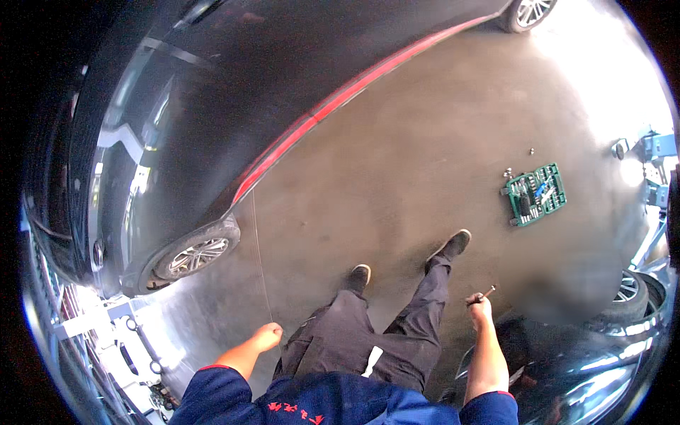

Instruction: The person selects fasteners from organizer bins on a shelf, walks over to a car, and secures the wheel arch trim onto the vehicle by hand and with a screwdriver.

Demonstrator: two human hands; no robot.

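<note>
My right hand [479,310], off to the right of my legs, is closed round a ratchet wrench [489,291]. The ratchet's metal head sticks out past the fingers, pointing up and to the right; part of its handle is hidden in the palm. On the other side, my left hand [267,336] hangs in a loose fist beside my thigh, with nothing showing in it. Ahead and to the right, a green tool case [537,195] lies opened on the floor, with sockets and several tools inside. Neither hand touches it.
A dark car [234,92] with a red sill strip [368,76] stands along the left; its near wheel [197,256] is close to my left side. Another dark car [581,375] is at lower right. Blue lift parts [659,146] stand at far right. Small metal pieces [508,173] lie beside the case.
</note>
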